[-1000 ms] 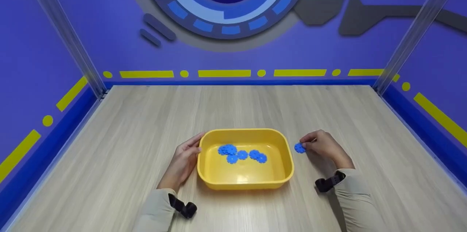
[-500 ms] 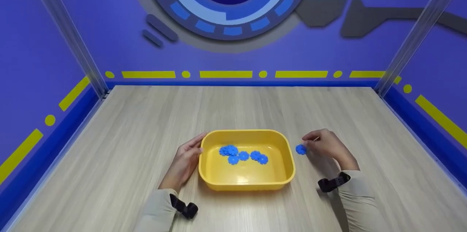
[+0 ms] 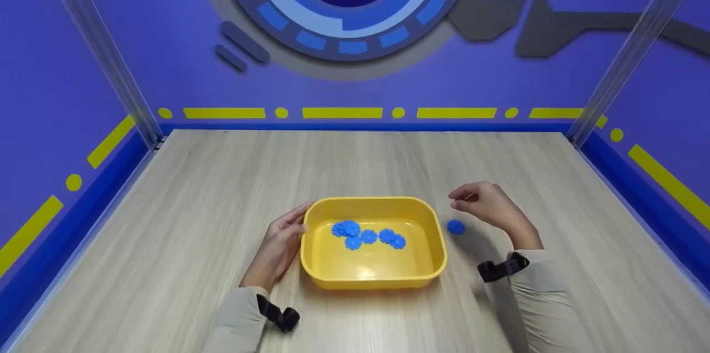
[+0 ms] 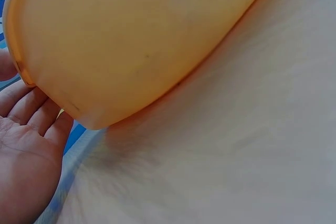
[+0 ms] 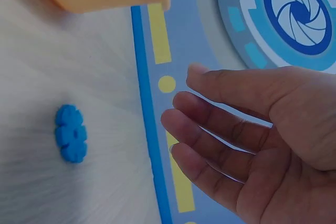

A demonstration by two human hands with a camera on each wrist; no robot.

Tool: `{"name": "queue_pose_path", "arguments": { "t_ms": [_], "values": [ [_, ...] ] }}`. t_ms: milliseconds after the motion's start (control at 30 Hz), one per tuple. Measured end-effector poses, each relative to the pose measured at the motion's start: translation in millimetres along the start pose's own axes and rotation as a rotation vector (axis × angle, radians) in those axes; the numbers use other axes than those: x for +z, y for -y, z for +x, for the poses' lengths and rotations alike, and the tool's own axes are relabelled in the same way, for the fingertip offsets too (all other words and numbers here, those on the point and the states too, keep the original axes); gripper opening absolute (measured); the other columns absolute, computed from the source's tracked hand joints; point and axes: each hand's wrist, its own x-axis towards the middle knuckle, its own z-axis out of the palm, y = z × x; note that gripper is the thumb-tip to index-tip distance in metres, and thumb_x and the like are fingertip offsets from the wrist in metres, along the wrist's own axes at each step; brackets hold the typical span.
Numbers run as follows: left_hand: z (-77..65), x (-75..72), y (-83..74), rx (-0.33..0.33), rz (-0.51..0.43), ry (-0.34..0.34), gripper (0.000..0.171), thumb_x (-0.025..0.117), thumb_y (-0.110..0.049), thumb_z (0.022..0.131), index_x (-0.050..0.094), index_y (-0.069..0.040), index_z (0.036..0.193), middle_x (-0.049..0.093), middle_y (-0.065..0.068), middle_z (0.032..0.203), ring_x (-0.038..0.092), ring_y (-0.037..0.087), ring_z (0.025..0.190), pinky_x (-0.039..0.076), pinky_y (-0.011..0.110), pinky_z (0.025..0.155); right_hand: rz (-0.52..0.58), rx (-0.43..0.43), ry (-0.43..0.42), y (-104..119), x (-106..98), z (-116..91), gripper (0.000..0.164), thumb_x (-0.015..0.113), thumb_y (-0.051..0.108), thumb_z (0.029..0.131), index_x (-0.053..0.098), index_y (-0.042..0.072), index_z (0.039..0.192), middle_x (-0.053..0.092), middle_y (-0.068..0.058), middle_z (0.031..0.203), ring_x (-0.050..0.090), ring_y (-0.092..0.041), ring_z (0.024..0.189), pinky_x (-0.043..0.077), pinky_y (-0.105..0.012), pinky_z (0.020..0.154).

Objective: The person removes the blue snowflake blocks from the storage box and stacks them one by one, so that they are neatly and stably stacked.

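A yellow plastic tub (image 3: pixel 366 281) stands on the table with several blue notched snowflake-like discs (image 3: pixel 353 242) lying on its floor. At its left side my left hand (image 3: pixel 277 245) holds the wall, thumb at the rim and fingers along the outside; the left wrist view shows the palm (image 4: pixel 26 156) beside the tub. One blue disc (image 3: pixel 456 226) lies on the table just right of the tub, seen as well in the right wrist view as a blue disc (image 5: pixel 71 134). Above and behind it hovers my right hand (image 3: pixel 491 208), fingers loosely bent and holding nothing.
The pale wooden table (image 3: pixel 222 175) reaches back to a blue-purple wall (image 3: pixel 166 64) with yellow stripes. Side walls and metal posts (image 3: pixel 621 64) bound it left and right. Black wrist cameras (image 3: pixel 502 268) sit on both forearms.
My right hand has let go of the blue disc and lifted up and back from it. The disc stays on the table. My left hand and the tub keep their places.
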Motion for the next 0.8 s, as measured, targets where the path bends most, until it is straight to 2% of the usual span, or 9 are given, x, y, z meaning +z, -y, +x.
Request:
{"name": "queue_pose_path", "arguments": {
  "t_ms": [233, 500, 633, 800],
  "values": [
    [0.4, -2.0, 0.0, 0.005, -0.003, -0.003, 0.06, 0.046, 0.008, 0.085, 0.035, 0.007, 0.144, 0.034, 0.022, 0.152, 0.039, 0.021, 0.137, 0.043, 0.027, 0.105, -0.007, -0.073, 0.028, 24, -1, 10, 0.024, 0.066, 0.012, 0.089, 0.07, 0.002, 0.11, 0.071, -0.015, 0.103, 0.067, -0.025, 0.09, 0.057, -0.041, 0.083],
    [0.0, -1.3, 2.0, 0.011, -0.013, 0.007, 0.06, 0.045, 0.009, 0.085, 0.035, 0.009, 0.144, 0.034, 0.023, 0.151, 0.04, 0.02, 0.135, 0.043, 0.027, 0.105, -0.05, -0.131, 0.116, 48, 8, 23, 0.024, 0.067, 0.012, 0.088, 0.071, 0.004, 0.11, 0.072, -0.011, 0.1, 0.066, -0.022, 0.089, 0.057, -0.039, 0.083],
    [0.5, -1.2, 2.0, 0.004, -0.001, 0.025, 0.06, 0.045, 0.009, 0.085, 0.034, 0.008, 0.144, 0.033, 0.023, 0.152, 0.038, 0.022, 0.138, 0.042, 0.029, 0.107, -0.061, -0.141, 0.166, 59, 11, 28, 0.024, 0.068, 0.012, 0.087, 0.071, 0.006, 0.111, 0.071, -0.011, 0.102, 0.066, -0.023, 0.089, 0.058, -0.038, 0.081],
    [0.7, -0.8, 1.3, -0.002, -0.008, 0.015, 0.06, 0.045, 0.009, 0.085, 0.034, 0.008, 0.144, 0.032, 0.022, 0.153, 0.032, 0.026, 0.141, 0.037, 0.033, 0.11, -0.08, -0.156, 0.224, 73, 17, 34, 0.025, 0.069, 0.012, 0.086, 0.071, 0.008, 0.111, 0.072, -0.009, 0.102, 0.067, -0.023, 0.092, 0.058, -0.037, 0.082]
  ]
}}
